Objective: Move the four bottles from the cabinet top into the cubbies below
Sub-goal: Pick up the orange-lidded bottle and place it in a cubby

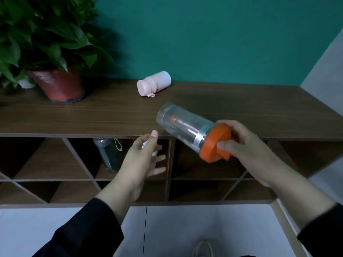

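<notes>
Orange-lidded clear bottle, rigid, light-looking and probably slick, hangs by its lid from the gripping right hand.

**Setting: furnished room, home or office lounge**

We record a teal painted wall, a wood-grain cabinet top over diagonal cubbies, a leafy potted plant in a red-brown pot and white lower panels. We cannot tell which.
</notes>
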